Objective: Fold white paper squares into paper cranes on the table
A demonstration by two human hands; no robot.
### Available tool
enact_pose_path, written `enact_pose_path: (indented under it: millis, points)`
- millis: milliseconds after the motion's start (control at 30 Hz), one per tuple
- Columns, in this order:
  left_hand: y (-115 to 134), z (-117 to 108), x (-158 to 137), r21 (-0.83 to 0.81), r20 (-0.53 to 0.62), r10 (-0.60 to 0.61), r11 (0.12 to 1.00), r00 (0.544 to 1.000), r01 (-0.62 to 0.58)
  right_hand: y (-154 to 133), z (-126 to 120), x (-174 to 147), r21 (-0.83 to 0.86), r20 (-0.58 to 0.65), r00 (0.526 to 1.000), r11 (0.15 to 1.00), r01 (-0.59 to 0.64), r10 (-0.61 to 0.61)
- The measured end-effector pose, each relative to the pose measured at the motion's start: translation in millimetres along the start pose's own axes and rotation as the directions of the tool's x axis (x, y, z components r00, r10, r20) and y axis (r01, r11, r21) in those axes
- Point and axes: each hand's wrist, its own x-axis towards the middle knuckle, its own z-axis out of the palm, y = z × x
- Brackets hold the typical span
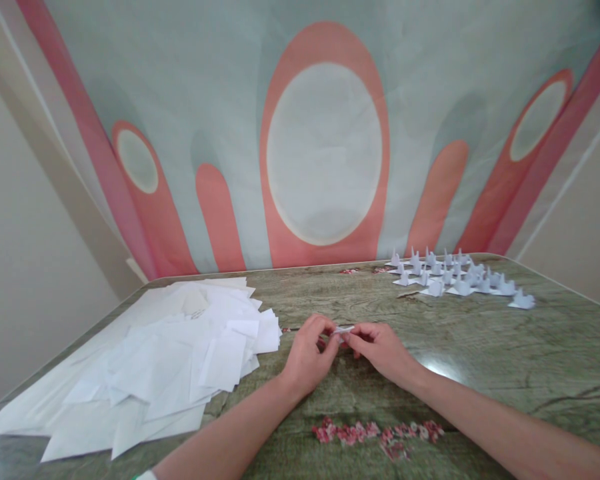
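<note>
Between my two hands, just above the middle of the table, is a small folded piece of white paper (343,330). My left hand (311,350) pinches its left side between thumb and fingers. From the other side, my right hand (381,348) grips the right end the same way. Fingers cover most of the paper, so its exact shape cannot be made out. To the left of my left hand lies a loose heap of white paper sheets (173,363), many of them small squares. Several folded white paper cranes (463,283) stand in rows at the back right.
The wood-patterned table (480,347) has a pink flower print (350,432) near its front. Behind the far edge hangs a grey-green backdrop (230,87) with coral shapes. Plain walls flank it on both sides.
</note>
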Motion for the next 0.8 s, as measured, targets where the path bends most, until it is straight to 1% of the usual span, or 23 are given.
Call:
enact_pose_path:
  millis: [167, 433, 667, 800]
  points:
    - [-1, 1, -1, -0.022, -0.028, 0.057, 0.998, 0.998, -0.057, -3, 0, 0, 0.047, -0.012, 1.000, 0.999, -0.023, 0.024]
    - [-2, 2, -3, -0.023, -0.047, 0.140, 0.990, 0.989, -0.141, -6, -2, -2, 0.075, 0.004, 1.000, 0.997, -0.011, 0.010]
    - [-6, 2, -3, 0.055, -0.021, 0.228, 0.973, 0.973, -0.226, -8, -4, -3, 0.107, 0.021, 0.999, 0.994, -0.029, 0.027]
    - [-12, 2, -6, 0.113, 0.001, 0.253, 0.961, 0.967, -0.252, -12, -7, -5, 0.141, 0.072, 0.997, 0.990, -0.008, -0.002]
